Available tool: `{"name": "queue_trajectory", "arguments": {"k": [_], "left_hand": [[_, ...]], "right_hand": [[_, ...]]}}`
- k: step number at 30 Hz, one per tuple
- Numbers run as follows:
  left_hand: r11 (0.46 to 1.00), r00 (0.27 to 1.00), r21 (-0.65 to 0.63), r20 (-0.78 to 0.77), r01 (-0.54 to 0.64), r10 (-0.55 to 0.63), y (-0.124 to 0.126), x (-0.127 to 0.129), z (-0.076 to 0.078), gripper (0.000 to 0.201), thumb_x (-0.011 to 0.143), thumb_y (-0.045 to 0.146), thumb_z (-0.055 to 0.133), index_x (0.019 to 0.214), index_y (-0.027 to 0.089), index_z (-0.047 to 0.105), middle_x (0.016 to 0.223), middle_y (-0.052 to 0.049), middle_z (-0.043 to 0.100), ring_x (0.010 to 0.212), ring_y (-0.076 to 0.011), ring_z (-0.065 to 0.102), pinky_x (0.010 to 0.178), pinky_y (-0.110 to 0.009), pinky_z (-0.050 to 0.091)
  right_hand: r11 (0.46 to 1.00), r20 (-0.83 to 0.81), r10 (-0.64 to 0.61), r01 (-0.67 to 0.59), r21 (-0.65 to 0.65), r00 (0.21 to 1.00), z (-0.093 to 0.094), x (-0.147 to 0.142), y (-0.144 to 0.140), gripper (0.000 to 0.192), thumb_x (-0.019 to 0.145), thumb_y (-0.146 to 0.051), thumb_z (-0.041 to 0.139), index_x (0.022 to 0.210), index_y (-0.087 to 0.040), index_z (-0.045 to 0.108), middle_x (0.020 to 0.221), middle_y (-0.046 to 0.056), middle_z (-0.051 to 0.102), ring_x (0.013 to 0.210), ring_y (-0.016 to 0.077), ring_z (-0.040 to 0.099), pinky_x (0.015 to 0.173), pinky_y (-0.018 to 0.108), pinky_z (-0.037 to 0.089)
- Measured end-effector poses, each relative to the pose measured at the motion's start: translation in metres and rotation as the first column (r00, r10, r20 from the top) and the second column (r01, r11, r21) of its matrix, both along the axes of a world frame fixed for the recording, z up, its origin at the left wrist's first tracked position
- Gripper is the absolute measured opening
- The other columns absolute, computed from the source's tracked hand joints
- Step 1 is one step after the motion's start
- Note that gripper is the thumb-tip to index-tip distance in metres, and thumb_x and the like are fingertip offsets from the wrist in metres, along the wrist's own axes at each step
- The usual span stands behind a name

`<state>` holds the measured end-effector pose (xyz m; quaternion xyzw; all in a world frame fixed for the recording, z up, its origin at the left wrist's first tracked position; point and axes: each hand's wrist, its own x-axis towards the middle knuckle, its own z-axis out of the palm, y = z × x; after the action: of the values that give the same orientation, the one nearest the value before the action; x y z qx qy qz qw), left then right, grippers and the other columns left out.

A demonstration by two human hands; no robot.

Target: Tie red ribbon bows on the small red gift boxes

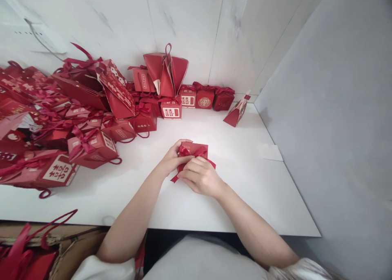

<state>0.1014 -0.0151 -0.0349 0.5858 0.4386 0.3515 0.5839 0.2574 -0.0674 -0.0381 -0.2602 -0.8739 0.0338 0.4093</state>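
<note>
A small red gift box (202, 145) stands on the white table in front of me. My left hand (173, 159) grips its left side, with the thumb lying across the front near the bow. Tied around the box is a red ribbon (200, 151), its bow partly covered by my fingers. One ribbon tail sticks out at the lower left, another at the right. My right hand (202, 177) is closed at the front of the box, its bent fingers on the ribbon just below the bow. Exactly what its fingertips pinch is hidden.
Many red gift boxes (92, 149) with ribbons and cord handles are heaped at the left, with a row of boxes (205, 99) along the marble wall. A triangular red box (236, 113) stands farther right. A cardboard carton (78, 241) holding red items sits below the table's front edge.
</note>
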Motion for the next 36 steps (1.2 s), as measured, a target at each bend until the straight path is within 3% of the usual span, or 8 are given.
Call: {"name": "queue_trajectory", "arguments": {"k": [4, 6, 9, 11, 16, 24, 31, 36], "left_hand": [[0.999, 0.999, 0.048, -0.045, -0.016, 0.018, -0.002, -0.008, 0.013, 0.067, 0.073, 0.038, 0.076, 0.133, 0.023, 0.048, 0.122, -0.009, 0.061, 0.114, -0.0254, 0.059, 0.101, -0.041, 0.046], [0.981, 0.988, 0.155, -0.08, -0.118, 0.132, -0.007, -0.017, 0.023, 0.06, 0.077, 0.039, 0.071, 0.132, 0.025, 0.049, 0.13, -0.01, 0.058, 0.122, -0.0254, 0.055, 0.103, -0.043, 0.044], [0.823, 0.902, 0.467, -0.112, -0.322, 0.416, -0.024, -0.028, 0.036, 0.023, 0.084, 0.036, 0.065, 0.103, 0.023, 0.063, 0.123, -0.007, 0.062, 0.119, -0.0228, 0.057, 0.104, -0.042, 0.043], [0.684, 0.837, 0.654, -0.14, -0.324, 0.53, -0.04, -0.028, 0.038, 0.011, 0.086, 0.03, 0.063, 0.083, 0.02, 0.065, 0.111, -0.005, 0.066, 0.108, -0.0207, 0.061, 0.101, -0.04, 0.044], [0.531, 0.784, 0.808, -0.147, -0.257, 0.603, -0.065, -0.012, 0.016, 0.01, 0.086, 0.023, 0.063, 0.094, 0.021, 0.069, 0.11, -0.007, 0.064, 0.105, -0.0204, 0.062, 0.096, -0.038, 0.049], [0.617, 0.771, 0.766, -0.28, -0.179, 0.572, -0.07, -0.004, 0.003, 0.031, 0.09, 0.028, 0.058, 0.12, 0.026, 0.064, 0.123, -0.008, 0.059, 0.117, -0.0235, 0.056, 0.104, -0.041, 0.045], [0.835, 0.87, 0.541, -0.356, -0.105, 0.34, -0.064, 0.01, 0.007, 0.042, 0.096, 0.032, 0.046, 0.138, 0.025, 0.046, 0.141, -0.009, 0.05, 0.132, -0.0238, 0.047, 0.111, -0.043, 0.039], [0.84, 0.915, 0.532, -0.275, -0.11, 0.294, -0.054, 0.014, 0.005, 0.05, 0.095, 0.029, 0.047, 0.144, 0.025, 0.037, 0.152, -0.009, 0.04, 0.142, -0.0238, 0.037, 0.117, -0.043, 0.031]], "right_hand": [[0.963, 0.049, 0.096, -0.08, -0.259, 0.994, 0.034, 0.024, -0.013, 0.016, 0.093, -0.021, 0.056, 0.104, -0.023, 0.067, 0.1, 0.004, 0.069, 0.099, 0.0197, 0.06, 0.09, 0.037, 0.05], [0.929, -0.042, 0.014, -0.028, -0.368, 0.999, 0.049, 0.042, -0.022, 0.025, 0.092, -0.021, 0.058, 0.116, -0.025, 0.063, 0.113, 0.005, 0.066, 0.108, 0.0204, 0.059, 0.095, 0.039, 0.049], [0.886, -0.151, -0.315, 0.234, -0.4, 0.937, 0.05, 0.062, -0.028, 0.022, 0.094, -0.019, 0.052, 0.11, -0.026, 0.066, 0.11, 0.007, 0.064, 0.108, 0.0221, 0.058, 0.095, 0.043, 0.05], [0.838, -0.168, -0.461, 0.365, -0.406, 0.871, 0.038, 0.064, -0.027, 0.021, 0.094, -0.02, 0.051, 0.106, -0.026, 0.068, 0.113, 0.008, 0.063, 0.111, 0.0239, 0.057, 0.096, 0.045, 0.049], [0.816, -0.216, -0.492, 0.36, -0.453, 0.844, 0.011, 0.049, -0.021, 0.025, 0.095, -0.026, 0.052, 0.111, -0.026, 0.071, 0.136, 0.008, 0.056, 0.126, 0.0253, 0.051, 0.103, 0.047, 0.048], [0.757, -0.171, -0.448, 0.271, -0.594, 0.877, -0.002, 0.04, -0.02, 0.043, 0.091, -0.044, 0.058, 0.129, -0.025, 0.063, 0.152, 0.012, 0.041, 0.14, 0.0319, 0.039, 0.113, 0.055, 0.039], [0.734, -0.171, -0.386, 0.189, -0.652, 0.907, -0.005, 0.034, -0.019, 0.055, 0.091, -0.052, 0.057, 0.14, -0.027, 0.052, 0.161, 0.011, 0.022, 0.148, 0.0318, 0.025, 0.117, 0.056, 0.03], [0.678, -0.12, -0.347, 0.161, -0.718, 0.93, 0.005, 0.035, -0.008, 0.059, 0.091, -0.056, 0.053, 0.142, -0.028, 0.046, 0.16, 0.01, 0.026, 0.151, 0.0301, 0.01, 0.119, 0.057, 0.025]]}}
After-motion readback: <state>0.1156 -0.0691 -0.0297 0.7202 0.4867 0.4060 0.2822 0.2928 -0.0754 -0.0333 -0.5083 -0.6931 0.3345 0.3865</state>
